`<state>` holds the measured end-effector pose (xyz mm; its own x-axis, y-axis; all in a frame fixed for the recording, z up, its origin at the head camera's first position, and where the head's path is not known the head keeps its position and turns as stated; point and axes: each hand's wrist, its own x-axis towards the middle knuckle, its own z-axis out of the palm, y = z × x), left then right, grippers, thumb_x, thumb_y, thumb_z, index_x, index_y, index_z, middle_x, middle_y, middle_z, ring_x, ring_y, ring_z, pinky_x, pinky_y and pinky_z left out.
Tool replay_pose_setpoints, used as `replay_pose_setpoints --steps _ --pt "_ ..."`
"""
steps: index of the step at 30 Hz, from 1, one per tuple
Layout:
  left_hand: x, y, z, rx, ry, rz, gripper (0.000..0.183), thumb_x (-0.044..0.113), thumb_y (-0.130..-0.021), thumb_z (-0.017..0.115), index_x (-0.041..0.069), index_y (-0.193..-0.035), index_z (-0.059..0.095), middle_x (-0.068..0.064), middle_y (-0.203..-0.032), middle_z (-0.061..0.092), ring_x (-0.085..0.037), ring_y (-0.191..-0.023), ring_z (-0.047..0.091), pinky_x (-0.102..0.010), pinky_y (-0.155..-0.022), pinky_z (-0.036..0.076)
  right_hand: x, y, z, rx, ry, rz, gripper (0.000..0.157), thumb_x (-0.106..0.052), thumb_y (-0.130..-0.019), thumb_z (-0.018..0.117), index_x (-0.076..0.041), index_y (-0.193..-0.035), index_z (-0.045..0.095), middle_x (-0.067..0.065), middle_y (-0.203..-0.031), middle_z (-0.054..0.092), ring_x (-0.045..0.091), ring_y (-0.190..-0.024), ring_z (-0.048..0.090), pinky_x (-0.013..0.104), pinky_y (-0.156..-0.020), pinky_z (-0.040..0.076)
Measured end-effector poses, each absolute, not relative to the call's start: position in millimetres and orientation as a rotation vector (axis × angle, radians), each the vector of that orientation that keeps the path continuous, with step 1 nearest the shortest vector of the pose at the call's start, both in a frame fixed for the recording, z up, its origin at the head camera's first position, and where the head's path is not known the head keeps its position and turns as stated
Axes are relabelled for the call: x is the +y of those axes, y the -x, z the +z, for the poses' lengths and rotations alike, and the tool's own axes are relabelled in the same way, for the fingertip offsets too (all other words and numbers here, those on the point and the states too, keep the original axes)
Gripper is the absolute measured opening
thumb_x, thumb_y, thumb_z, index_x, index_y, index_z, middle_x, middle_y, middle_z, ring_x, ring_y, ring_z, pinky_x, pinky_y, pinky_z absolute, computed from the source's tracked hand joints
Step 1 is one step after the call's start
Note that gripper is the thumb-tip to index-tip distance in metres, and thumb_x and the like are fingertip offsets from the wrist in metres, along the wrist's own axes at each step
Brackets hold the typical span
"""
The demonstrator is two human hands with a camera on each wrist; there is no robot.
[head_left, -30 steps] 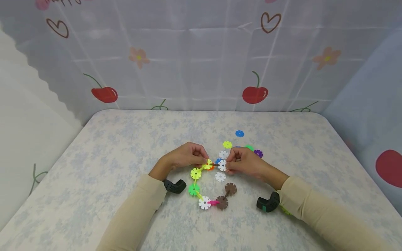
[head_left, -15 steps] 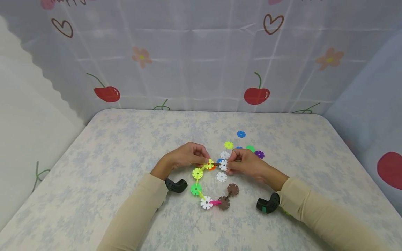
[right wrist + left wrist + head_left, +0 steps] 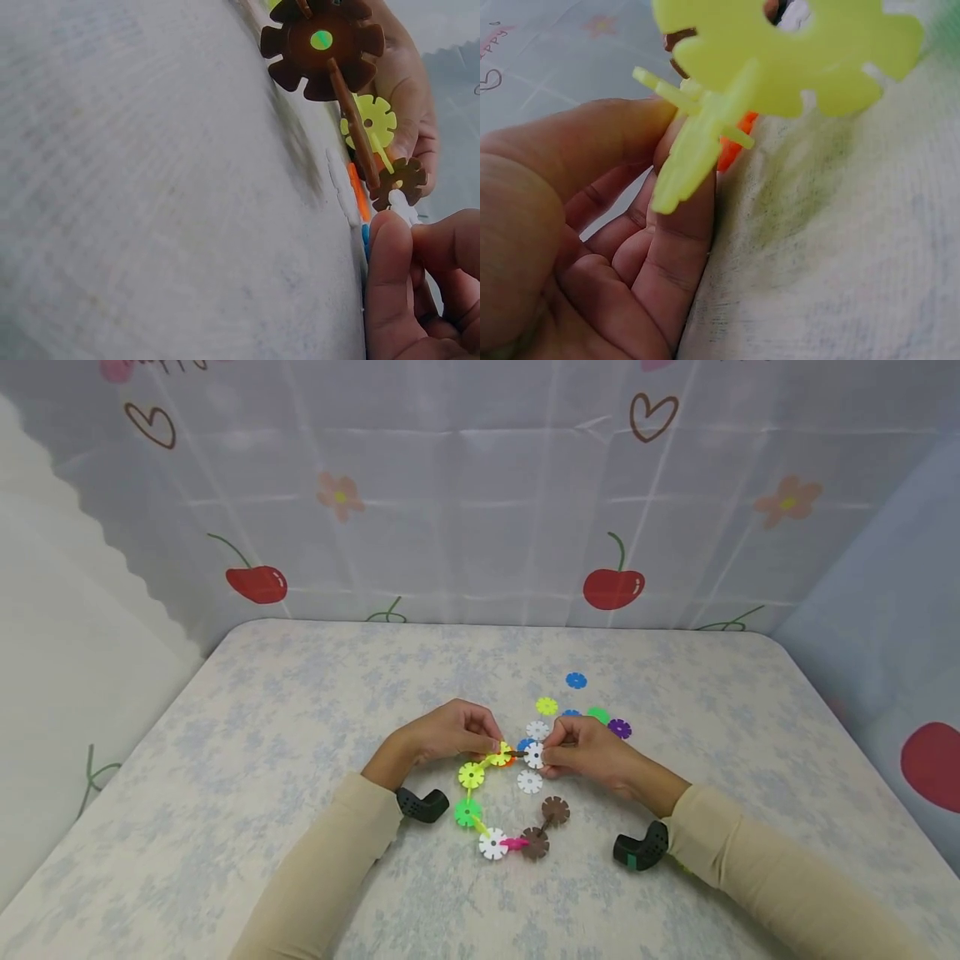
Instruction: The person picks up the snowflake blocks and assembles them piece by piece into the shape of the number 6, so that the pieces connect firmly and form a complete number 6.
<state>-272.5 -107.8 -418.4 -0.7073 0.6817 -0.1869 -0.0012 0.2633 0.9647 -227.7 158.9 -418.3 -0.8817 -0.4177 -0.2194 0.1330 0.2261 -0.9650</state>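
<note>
My left hand (image 3: 450, 731) pinches a yellow notched disc (image 3: 500, 753) at the upper end of a curved chain of interlocking plastic discs. Edge-on beside it is a brown disc (image 3: 517, 753), which meets a white notched disc (image 3: 533, 755). Thumb and fingers of my right hand (image 3: 587, 748) pinch that white disc. In the right wrist view the white disc (image 3: 402, 204) touches the brown disc (image 3: 409, 178); how deep the slots engage is hidden. Down the chain come a green disc (image 3: 468, 813), another white disc (image 3: 493, 843), a pink one (image 3: 514, 843) and brown ones (image 3: 535, 843).
Several loose discs lie flat beyond and beside my right hand, among them white (image 3: 529, 782), yellow (image 3: 547, 706), blue (image 3: 576, 680), green (image 3: 597, 716) and purple (image 3: 619, 728). An orange disc (image 3: 358, 191) lies under the joint. A printed curtain (image 3: 450, 510) hangs behind the table.
The head view has shifted slightly. Both hands keep their holds in nearly the same place, and the brown disc between them has tilted only a little.
</note>
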Motion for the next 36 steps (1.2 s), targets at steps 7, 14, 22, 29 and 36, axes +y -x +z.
replay_pose_setpoints --steps 7,14,22,29,36 --pt "-109 270 -418 1.976 -0.611 1.469 0.01 0.003 -0.095 0.07 -0.006 -0.1 0.069 -0.008 -0.079 0.066 -0.017 -0.067 0.054 -0.029 -0.065 0.049 155 229 -420 2.068 0.269 -1.7 0.008 0.006 -0.093 0.067 0.005 -0.095 0.059 0.016 -0.095 0.067 0.02 -0.082 0.07 0.033 -0.077 0.058" --pt "-108 266 -419 2.042 -0.635 1.467 0.007 0.002 -0.096 0.068 -0.005 -0.099 0.069 -0.006 -0.078 0.065 -0.016 -0.067 0.054 -0.028 -0.064 0.047 152 228 -421 2.096 0.247 -1.692 0.009 0.007 -0.093 0.066 0.005 -0.095 0.058 0.016 -0.095 0.067 0.02 -0.08 0.07 0.032 -0.075 0.058" --pt "-109 261 -419 2.075 -0.629 1.477 0.007 0.001 -0.096 0.068 -0.005 -0.098 0.069 -0.006 -0.08 0.065 -0.015 -0.069 0.055 -0.027 -0.063 0.047 148 229 -422 2.097 0.288 -1.68 0.008 0.007 -0.093 0.064 0.005 -0.094 0.057 0.016 -0.094 0.067 0.02 -0.08 0.07 0.032 -0.075 0.058" --pt "-105 262 -421 2.075 -0.65 1.478 0.005 0.005 -0.097 0.068 0.001 -0.099 0.071 -0.006 -0.083 0.067 -0.014 -0.069 0.054 -0.027 -0.063 0.046 145 222 -422 2.064 0.292 -1.689 0.011 0.006 -0.095 0.062 0.002 -0.088 0.054 0.014 -0.091 0.067 0.021 -0.083 0.069 0.033 -0.077 0.058" --pt "-105 262 -417 2.038 -0.634 1.504 0.007 0.006 -0.097 0.069 0.0 -0.101 0.072 -0.006 -0.082 0.066 -0.015 -0.071 0.055 -0.028 -0.066 0.048 145 219 -417 2.122 0.201 -1.669 0.012 0.008 -0.092 0.059 0.0 -0.088 0.051 0.016 -0.087 0.064 0.024 -0.081 0.069 0.035 -0.075 0.059"
